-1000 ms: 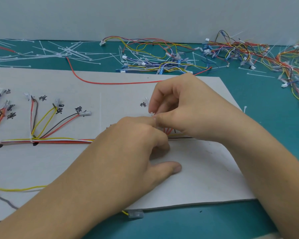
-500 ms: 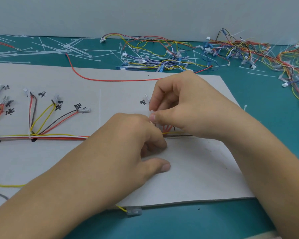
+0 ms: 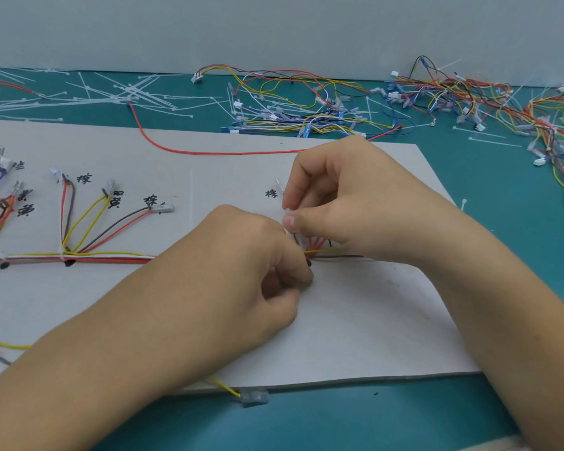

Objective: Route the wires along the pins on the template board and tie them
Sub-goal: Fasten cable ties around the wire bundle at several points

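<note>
1. Head view: tying step; right hand [image 3: 349, 203] grip pinches a cable tie [image 3: 287, 210] over the wires [image 3: 326, 252], mid template board [image 3: 372, 320].
2. Left hand [image 3: 241, 271] grip curled beside them; contents hidden.
3. Next, probably: cinch it snug.

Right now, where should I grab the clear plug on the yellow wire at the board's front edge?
Probably pinch the clear plug across its long sides, from above on the near side: it lies flat on the teal mat, and its yellow wire leaves the left end.
</note>
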A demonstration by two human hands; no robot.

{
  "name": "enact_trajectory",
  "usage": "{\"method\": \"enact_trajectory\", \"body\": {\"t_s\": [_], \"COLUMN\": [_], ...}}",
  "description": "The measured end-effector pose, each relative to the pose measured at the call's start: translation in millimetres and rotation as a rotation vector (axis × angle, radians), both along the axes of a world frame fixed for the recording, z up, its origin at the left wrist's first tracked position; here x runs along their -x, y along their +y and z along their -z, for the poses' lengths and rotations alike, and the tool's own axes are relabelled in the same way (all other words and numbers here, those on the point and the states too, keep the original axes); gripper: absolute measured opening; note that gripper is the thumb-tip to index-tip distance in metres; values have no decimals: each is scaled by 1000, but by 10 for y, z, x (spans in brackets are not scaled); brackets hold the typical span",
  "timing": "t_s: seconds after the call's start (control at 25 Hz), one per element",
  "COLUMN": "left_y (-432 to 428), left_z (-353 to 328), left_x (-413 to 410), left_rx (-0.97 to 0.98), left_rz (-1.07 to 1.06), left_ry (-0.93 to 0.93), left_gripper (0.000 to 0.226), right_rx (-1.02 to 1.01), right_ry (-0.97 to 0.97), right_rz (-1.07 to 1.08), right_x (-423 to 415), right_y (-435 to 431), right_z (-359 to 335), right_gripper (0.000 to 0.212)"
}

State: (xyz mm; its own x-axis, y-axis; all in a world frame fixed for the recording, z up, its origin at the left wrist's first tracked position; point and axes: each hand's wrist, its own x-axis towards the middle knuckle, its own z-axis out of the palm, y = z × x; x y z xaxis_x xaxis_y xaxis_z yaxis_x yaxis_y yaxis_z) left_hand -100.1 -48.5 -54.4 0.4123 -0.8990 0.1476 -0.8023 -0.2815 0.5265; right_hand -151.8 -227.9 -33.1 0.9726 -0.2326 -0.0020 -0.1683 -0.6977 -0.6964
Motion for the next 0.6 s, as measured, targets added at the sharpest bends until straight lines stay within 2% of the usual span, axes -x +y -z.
{"method": "enact_trajectory", "body": {"t_s": [0.16,0.4,0.6], "left_y": [19,-16,-14], "left_z": [3,10,-14], "left_x": [0,30,47], "left_rx": [28,190,276], "left_rz": [4,-62,-100], "left_ry": [-44,-35,0], "left_gripper": [22,35,42], "right_rx": [-14,-96,-62], "right_ry": [5,65,115], "right_rz": [-16,-84,-124], "right_x": [4,29,52], "right_y": [-6,-32,-86], "right_z": [-9,-87,-105], "right_gripper": [14,12,10]}}
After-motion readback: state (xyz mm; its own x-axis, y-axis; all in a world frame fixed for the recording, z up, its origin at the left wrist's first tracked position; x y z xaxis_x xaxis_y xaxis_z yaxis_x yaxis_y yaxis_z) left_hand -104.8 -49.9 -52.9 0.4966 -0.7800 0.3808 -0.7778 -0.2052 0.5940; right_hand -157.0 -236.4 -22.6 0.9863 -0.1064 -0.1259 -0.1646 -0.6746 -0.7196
